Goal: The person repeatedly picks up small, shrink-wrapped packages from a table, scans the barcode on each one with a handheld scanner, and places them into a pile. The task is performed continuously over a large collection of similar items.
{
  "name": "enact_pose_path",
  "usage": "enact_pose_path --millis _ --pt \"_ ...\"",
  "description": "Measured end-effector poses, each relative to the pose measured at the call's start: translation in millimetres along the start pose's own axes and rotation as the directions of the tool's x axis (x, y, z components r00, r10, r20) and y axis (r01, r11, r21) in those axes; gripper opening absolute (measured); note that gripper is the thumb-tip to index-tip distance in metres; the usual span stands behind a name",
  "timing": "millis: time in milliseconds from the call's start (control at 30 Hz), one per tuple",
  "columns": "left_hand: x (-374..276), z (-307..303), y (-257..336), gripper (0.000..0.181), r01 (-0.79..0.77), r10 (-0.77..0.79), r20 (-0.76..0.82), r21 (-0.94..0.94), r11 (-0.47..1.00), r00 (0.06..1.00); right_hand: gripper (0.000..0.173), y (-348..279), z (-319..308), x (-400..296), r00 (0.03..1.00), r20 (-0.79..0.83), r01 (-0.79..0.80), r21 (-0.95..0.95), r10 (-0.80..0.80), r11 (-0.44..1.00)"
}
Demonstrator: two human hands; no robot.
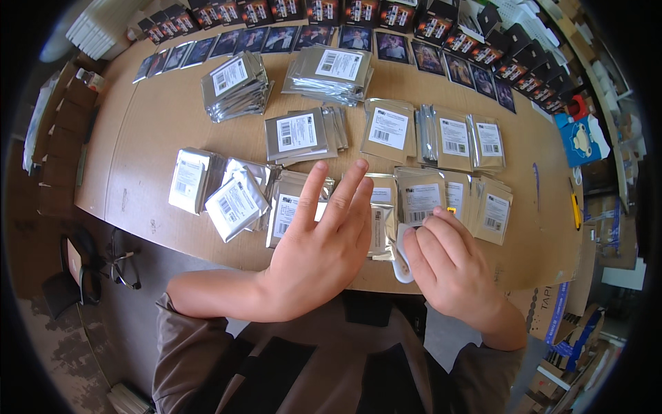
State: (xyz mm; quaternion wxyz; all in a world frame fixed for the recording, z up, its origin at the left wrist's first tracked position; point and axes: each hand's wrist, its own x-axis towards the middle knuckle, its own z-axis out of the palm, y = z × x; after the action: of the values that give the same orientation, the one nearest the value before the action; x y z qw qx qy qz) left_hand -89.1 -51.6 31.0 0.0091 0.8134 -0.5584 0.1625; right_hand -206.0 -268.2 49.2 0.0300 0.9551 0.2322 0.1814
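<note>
My left hand [323,248] is spread, palm down, above the front row of foil packets, with nothing visible in its fingers. It partly covers a labelled packet stack [283,207] and hides what lies under the palm. Beside it, my right hand [450,264] grips a small white rounded object [401,261], mostly hidden by the fingers; its kind is unclear. A small yellow piece [451,210] shows just past these fingertips. Between the hands lies a shiny gold foil packet [383,235]. Beyond the right hand stands another labelled packet stack [420,194].
More foil packet stacks [328,67] fill the middle of the wooden table [155,114]. Picture cards [393,47] and dark printed boxes [362,11] line the far edge. At right lie a yellow utility knife [575,207] and a blue pen [536,186]. Brown cartons [62,139] stand at left.
</note>
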Motion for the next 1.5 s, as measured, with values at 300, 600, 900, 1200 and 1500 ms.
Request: enact_pose_path --millis 300,600,900,1200,1500 --pt "11.6 -19.6 -34.6 0.034 0.121 -0.121 -0.004 0.027 0.992 0.993 0.025 72.8 44.0 4.2 0.972 -0.027 -0.236 -0.086 0.235 0.968" --pt "39.4 85.4 -118.1 0.061 0.273 -0.279 0.134 0.061 0.96 0.951 0.03 75.7 18.2 1.5 0.934 -0.157 -0.331 -0.048 0.32 0.942" --pt "125.2 78.6 -67.0 0.054 -0.152 0.162 0.223 -0.063 0.986 0.961 0.029 74.9 12.7 -13.0 0.915 -0.196 -0.361 -0.008 0.352 0.933" --pt "123.0 99.0 -64.0 0.021 -0.169 0.178 -0.003 0.287 0.943 0.984 0.025 71.9 15.2 -18.7 0.901 -0.229 -0.374 0.024 0.369 0.927" --pt "24.4 12.8 -87.0 0.022 0.107 -0.185 -0.204 -0.343 0.933 0.961 0.024 57.3 7.5 -14.7 0.932 -0.301 -0.143 0.211 0.203 0.967"
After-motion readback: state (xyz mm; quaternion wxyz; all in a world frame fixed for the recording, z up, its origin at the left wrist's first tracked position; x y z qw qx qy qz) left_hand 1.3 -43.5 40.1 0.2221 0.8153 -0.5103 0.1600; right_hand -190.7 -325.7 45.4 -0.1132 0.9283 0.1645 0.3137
